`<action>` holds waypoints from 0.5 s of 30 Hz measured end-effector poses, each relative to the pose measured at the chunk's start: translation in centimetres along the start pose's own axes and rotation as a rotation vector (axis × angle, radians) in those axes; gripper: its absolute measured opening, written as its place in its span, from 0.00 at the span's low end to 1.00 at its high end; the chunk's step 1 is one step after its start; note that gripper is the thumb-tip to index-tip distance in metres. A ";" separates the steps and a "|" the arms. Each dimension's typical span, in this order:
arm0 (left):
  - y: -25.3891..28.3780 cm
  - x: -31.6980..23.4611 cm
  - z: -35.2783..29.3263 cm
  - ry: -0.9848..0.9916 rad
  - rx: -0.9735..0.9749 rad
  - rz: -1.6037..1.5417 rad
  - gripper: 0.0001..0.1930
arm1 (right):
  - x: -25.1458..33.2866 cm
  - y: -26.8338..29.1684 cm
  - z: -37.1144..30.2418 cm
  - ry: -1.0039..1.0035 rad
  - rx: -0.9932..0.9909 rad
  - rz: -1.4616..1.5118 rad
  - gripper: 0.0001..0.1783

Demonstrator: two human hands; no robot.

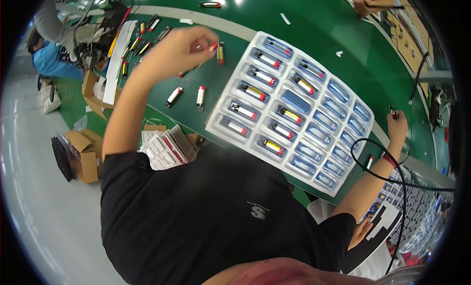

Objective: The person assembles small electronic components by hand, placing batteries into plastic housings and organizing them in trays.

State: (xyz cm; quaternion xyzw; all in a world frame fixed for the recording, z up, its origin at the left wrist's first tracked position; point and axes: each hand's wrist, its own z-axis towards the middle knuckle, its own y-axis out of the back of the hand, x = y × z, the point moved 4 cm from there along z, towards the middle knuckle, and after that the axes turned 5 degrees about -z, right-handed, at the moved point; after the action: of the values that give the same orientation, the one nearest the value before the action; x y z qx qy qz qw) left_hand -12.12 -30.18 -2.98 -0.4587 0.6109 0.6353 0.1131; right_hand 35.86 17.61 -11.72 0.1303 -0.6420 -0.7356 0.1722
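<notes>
My left hand [189, 47] is raised over the far left of the green table, its fingers curled in a pinch. A bit of red shows at the fingertips; the rest of what they hold is hidden. Beside it lies a yellow lighter-shaped piece [221, 53] with a red end. Two white lighter-shaped pieces [200, 98] lie nearer me. Before me, a white moulded tray [289, 160] holds several such pieces, white or yellow, in its left columns. Blue shows through its unfilled pockets on the right. My right hand [397, 127], far right, is closed around a small dark object [392, 111].
More pieces [140, 45] lie scattered at the table's left, near a long white strip [117, 62]. A black cable [403, 206] loops over my right forearm. Cardboard boxes [84, 155] stand on the floor at left. Another person's hand [364, 8] appears at the far right edge.
</notes>
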 end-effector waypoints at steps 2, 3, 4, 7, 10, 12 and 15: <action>0.0 2.5 -4.1 0.047 -0.099 0.024 0.12 | 8.6 4.3 -2.3 0.273 0.032 0.326 0.10; 0.1 3.7 -5.3 0.043 -0.095 0.016 0.12 | 12.5 6.3 -3.9 0.328 0.074 0.374 0.08; 0.6 4.8 -6.6 0.090 -0.127 0.064 0.13 | 16.7 7.9 -5.3 0.385 0.114 0.426 0.08; 1.5 8.0 -9.9 0.186 -0.195 0.156 0.13 | 29.8 8.7 -8.5 0.764 0.135 0.551 0.13; 0.4 11.3 -11.4 0.195 -0.229 0.237 0.12 | 41.7 8.0 -10.3 1.290 0.117 0.405 0.15; -0.4 11.7 -11.2 0.162 -0.201 0.353 0.11 | 46.4 5.5 -10.4 1.477 0.139 0.351 0.11; -0.6 12.1 -10.4 0.104 -0.191 0.337 0.09 | 49.5 3.3 -10.1 1.499 0.119 0.326 0.08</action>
State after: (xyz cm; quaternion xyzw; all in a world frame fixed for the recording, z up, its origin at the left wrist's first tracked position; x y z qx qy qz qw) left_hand -13.73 -44.23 -10.38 -0.3910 0.6209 0.6758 -0.0705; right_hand -4.58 -12.65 -8.41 0.5068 -0.4030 -0.3802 0.6605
